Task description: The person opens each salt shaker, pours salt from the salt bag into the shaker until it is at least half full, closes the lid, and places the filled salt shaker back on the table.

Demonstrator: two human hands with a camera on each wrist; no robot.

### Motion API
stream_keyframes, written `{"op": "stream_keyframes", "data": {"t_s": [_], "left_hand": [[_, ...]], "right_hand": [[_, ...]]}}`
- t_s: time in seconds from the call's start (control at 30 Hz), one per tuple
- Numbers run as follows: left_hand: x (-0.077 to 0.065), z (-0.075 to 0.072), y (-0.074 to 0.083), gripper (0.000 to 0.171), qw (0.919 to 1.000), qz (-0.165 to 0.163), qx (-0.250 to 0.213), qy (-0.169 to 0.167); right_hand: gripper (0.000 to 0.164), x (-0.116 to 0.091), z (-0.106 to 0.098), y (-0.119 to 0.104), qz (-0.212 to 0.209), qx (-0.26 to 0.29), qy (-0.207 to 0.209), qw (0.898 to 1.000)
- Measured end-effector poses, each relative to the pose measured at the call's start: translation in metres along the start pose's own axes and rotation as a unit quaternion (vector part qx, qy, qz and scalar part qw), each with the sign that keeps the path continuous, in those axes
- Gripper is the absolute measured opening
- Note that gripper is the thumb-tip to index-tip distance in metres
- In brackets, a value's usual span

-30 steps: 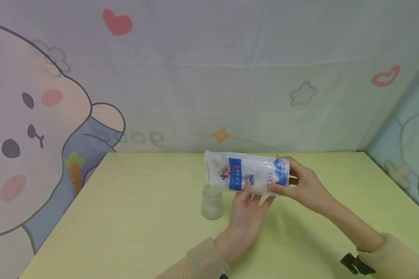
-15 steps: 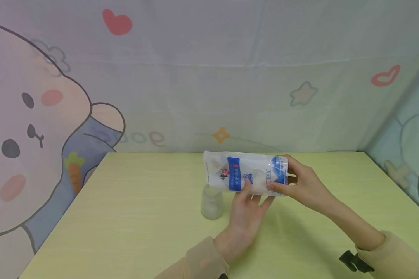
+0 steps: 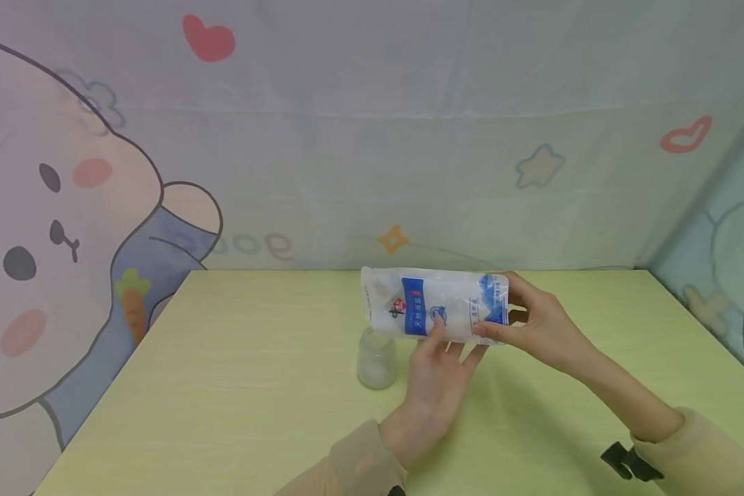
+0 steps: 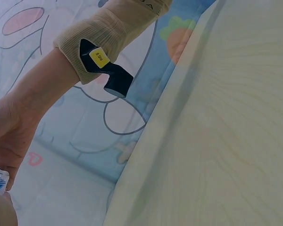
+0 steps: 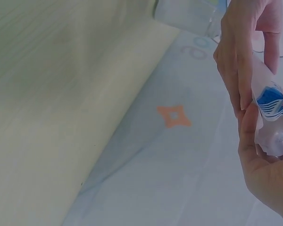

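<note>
A white and blue bag of salt (image 3: pixel 452 293), printed with Chinese characters, lies nearly level in the air, its left end over the mouth of a small glass jar (image 3: pixel 376 365). White contents show inside the jar, which stands upright on the table. My left hand (image 3: pixel 437 386) holds the bag from below, thumb on its front face and fingers behind. At the bag's right end, my right hand (image 3: pixel 542 331) grips it between thumb and fingers. The right wrist view shows both hands around the bag (image 5: pixel 273 103), with the jar (image 5: pixel 186 14) at the top.
The light wooden table (image 3: pixel 223 386) spreads around the jar. A cloth backdrop (image 3: pixel 347 138) with cartoon prints hangs behind its far edge. A dark strap piece (image 3: pixel 631 461) sits at the right sleeve (image 3: pixel 694 448).
The bag's right end and my right hand have shifted slightly left and up. My left hand and the jar stay almost where they were.
</note>
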State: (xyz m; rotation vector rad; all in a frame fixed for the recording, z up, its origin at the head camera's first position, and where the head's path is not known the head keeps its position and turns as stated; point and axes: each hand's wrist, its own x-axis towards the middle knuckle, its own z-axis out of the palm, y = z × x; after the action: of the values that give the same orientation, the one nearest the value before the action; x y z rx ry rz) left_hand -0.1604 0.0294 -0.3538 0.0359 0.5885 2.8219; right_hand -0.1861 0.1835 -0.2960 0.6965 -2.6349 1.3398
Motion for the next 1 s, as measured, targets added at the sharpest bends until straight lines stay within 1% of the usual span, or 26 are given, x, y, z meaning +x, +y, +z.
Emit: {"op": "stream_keyframes", "data": {"t_s": [0.2, 0.4, 0.67, 0.83, 1.0], "left_hand": [[0.0009, -0.0003, -0.0011, 0.050, 1.0000, 0.002, 0.009, 0.002], [0.0013, -0.0011, -0.0021, 0.050, 0.9997, 0.007, 0.021, 0.003], [0.0007, 0.0006, -0.0013, 0.053, 0.9998, 0.002, 0.018, -0.005], [-0.0001, 0.0019, -0.0004, 0.054, 0.9998, -0.003, 0.009, -0.016], [-0.0009, 0.0027, -0.0014, 0.053, 0.9999, 0.000, 0.006, -0.013]], "right_hand": [[0.051, 0.0006, 0.0010, 0.0003, -0.018, -0.013, 0.008, 1.000], [0.046, 0.0003, 0.0012, -0.0016, -0.030, -0.018, 0.006, 0.999], [0.050, 0.0014, -0.0007, -0.0025, -0.028, -0.029, 0.009, 0.999], [0.052, 0.0029, -0.0017, -0.0002, -0.017, -0.015, 0.007, 1.000], [0.052, 0.0028, -0.0024, 0.0001, -0.014, -0.007, 0.008, 1.000]]}}
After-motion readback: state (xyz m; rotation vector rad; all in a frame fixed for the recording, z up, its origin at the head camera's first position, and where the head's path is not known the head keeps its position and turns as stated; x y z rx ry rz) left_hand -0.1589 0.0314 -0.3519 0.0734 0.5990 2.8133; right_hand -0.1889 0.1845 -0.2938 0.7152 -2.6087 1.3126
